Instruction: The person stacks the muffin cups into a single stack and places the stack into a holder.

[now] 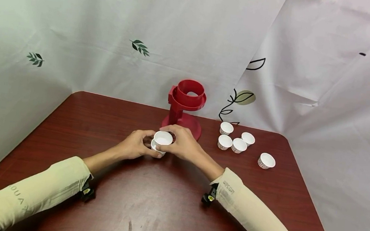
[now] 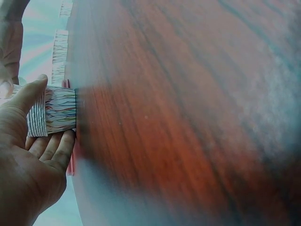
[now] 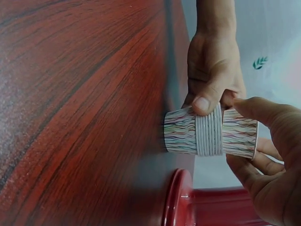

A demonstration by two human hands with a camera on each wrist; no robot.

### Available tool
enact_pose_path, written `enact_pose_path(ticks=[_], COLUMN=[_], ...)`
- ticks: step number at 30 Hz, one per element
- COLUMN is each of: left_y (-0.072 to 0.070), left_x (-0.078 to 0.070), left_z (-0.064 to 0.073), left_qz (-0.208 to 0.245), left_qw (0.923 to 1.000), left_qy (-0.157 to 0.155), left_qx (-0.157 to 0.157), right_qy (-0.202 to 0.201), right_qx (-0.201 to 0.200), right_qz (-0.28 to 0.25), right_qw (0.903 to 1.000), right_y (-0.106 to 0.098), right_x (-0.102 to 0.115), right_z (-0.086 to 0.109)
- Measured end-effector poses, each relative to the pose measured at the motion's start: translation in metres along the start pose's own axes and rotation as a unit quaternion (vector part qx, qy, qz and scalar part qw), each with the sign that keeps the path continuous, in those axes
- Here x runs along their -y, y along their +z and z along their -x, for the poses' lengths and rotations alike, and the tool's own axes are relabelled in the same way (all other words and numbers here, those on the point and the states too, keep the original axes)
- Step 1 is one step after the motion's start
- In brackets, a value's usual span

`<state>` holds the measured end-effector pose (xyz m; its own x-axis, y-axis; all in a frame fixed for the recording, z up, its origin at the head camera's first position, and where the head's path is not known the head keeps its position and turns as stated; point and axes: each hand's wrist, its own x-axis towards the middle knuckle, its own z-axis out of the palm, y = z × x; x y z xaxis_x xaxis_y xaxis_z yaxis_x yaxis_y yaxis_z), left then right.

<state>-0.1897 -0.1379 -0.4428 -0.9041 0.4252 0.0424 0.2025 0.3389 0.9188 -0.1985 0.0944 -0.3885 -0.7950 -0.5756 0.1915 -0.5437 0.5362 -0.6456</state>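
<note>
Wearing cream sleeves [image 1: 253, 208] with dark lettering and black wrist mounts [image 1: 206, 201] beside the cuffs. Reaching over a dark red wood-grain table [image 1: 151, 200] with both hands. With the left hand [image 1: 136, 144], gripping a stack of nested paper cups [image 3: 208, 133], thumb and fingers bending around its sides; holding it upright, base at the table surface. With the right hand [image 1: 184, 144], pinching a single paper cup [image 1: 163, 138] between thumb and fingers; holding it mouth upward just above the rims of the stack. Not determining whether cup and stack are touching. Recording wavy multicoloured lines on both and a ridged band of white rims on the stack. Noting a lone paper cup [image 1: 267, 161] standing upright toward the table's right edge. Counting four grouped paper cups [image 1: 239, 146], all upright, near the far right corner. Observing a red stand [image 1: 189, 100] just beyond the hands, including a round base and an open-topped cylindrical holder. Recording a white curtain [image 1: 196, 28] with leaf prints behind the table.
</note>
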Motion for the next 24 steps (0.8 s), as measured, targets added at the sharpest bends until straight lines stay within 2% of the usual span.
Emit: enact_pose_path(ticks=[10, 18, 24], left_y=[0.0010, -0.0002, -0.0008], left_x=[0.0011, 0.0015, 0.0019], left_z=[-0.0004, -0.0001, -0.0006], left_qz=[0.004, -0.014, -0.018], left_qw=[1.0000, 0.9999, 0.9998], left_qy=[0.001, 0.008, 0.009], left_qx=[-0.003, 0.000, -0.002], right_qy=[-0.012, -0.015, -0.025], right_qx=[0.015, 0.028, 0.042], right_qz=[0.015, 0.004, 0.014], right_qw=[0.9997, 0.9995, 0.9987], right_y=[0.0046, 0.0042, 0.0022], right_x=[-0.0026, -0.0049, -0.0040], right_z=[-0.0012, -0.0007, -0.0007])
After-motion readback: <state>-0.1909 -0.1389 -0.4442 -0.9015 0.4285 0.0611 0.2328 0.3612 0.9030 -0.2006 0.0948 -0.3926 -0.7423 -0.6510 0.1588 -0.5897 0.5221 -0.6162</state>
